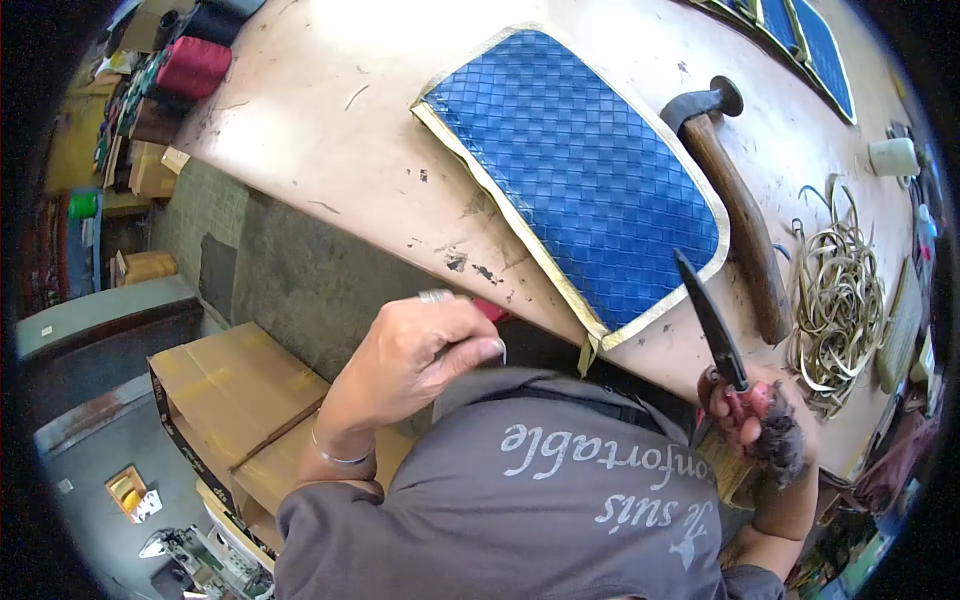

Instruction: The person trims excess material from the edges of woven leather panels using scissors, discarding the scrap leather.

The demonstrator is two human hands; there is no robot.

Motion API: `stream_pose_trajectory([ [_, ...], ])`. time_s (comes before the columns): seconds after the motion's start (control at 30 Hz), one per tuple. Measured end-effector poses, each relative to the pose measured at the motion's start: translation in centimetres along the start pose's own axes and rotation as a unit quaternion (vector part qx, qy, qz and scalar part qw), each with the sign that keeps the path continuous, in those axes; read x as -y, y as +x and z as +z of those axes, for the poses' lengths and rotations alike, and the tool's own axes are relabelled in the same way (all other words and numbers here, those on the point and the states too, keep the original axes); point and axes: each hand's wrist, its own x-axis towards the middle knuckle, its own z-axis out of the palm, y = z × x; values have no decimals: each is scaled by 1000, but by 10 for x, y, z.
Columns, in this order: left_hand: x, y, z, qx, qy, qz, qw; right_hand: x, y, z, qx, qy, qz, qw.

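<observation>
My right hand (750,410) is closed round the handle of a knife (712,318), its dark blade pointing up and toward the table. A dark fuzzy clump (782,445) shows at the same hand. In front of my body, my left hand (420,350) is raised with thumb and fingers pinched together; I cannot tell what is between them. Something red (488,309) shows just behind its fingers. On the table (330,130) lies a blue woven panel (590,170) with gold edging, and the knife tip overlaps its near right corner.
A hammer (745,215) with a wooden handle lies right of the panel. Beyond it is a tangled heap of pale strips (838,290). More blue panels (820,50) lie at the far right. Thread spools (195,68) stand at left, with a cardboard box (235,390) below the table.
</observation>
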Motion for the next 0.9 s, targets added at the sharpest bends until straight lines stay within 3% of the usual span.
stream_pose_trajectory([
  [0.03,-1,-1,-1,31,-2,-36,999,-8,5,-2,10,-1,-17,1000],
  [0.07,1,-1,-3,31,113,26,993,-15,9,-4,20,-2,-33,999],
  [0.17,0,-6,-3,-24,109,-19,994,-19,9,-7,19,74,-15,997],
  [0.2,-1,-7,-1,-77,63,-12,995,-21,11,-4,5,84,-33,996],
  [0.33,6,-16,-13,-90,-91,-80,989,-5,8,6,-4,88,37,995],
  [0.37,12,-17,-10,-130,-134,-78,979,-6,9,6,-4,124,33,992],
  [0.43,14,-20,-20,-115,-148,-135,973,-11,10,6,-5,197,26,980],
  [0.53,18,-21,-25,-148,-13,-126,981,-23,10,3,-8,185,2,983],
  [0.6,16,-16,-28,-142,183,19,973,-24,10,2,-9,182,-3,983],
  [0.67,16,-15,-30,-124,224,74,964,-18,11,2,-14,175,18,984],
  [0.73,16,-22,-31,-101,113,34,988,-14,11,9,-39,179,17,983],
  [0.83,15,-26,-22,-146,-40,-51,987,-14,12,4,-26,167,32,985],
  [0.9,14,-24,-19,-119,-42,-14,992,-17,11,2,-6,182,38,983],
])
